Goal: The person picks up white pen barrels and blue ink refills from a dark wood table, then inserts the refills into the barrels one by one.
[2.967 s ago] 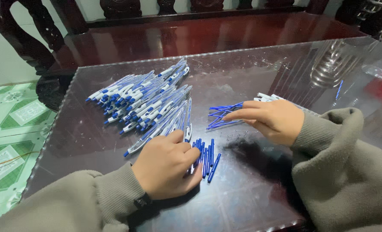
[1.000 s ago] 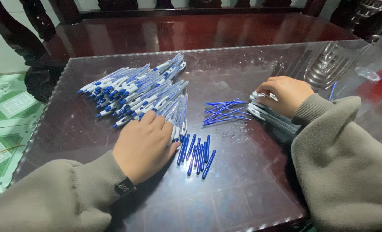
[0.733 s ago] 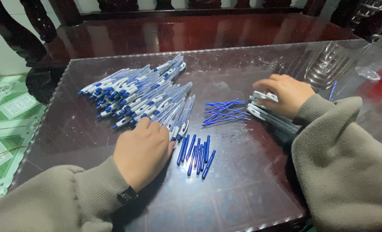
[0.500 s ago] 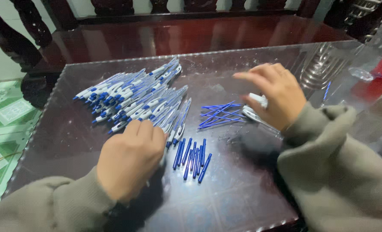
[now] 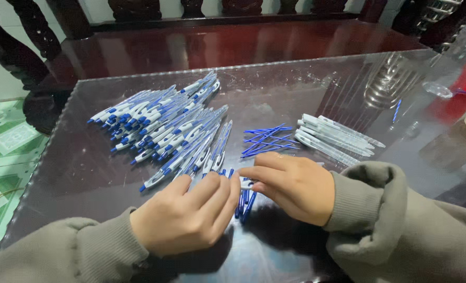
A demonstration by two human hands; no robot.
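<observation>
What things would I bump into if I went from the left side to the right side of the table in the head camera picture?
Big pile of blue-and-white plastic pens → left hand → thin blue ink refills → right hand → row of clear white pen barrels → ridged clear glass cup.

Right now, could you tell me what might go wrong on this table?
The thin blue refills lie loose beside the right hand; a sleeve could scatter them. The pen pile is heaped and may slide. The left hand covers the small blue parts, so one could get knocked away.
</observation>
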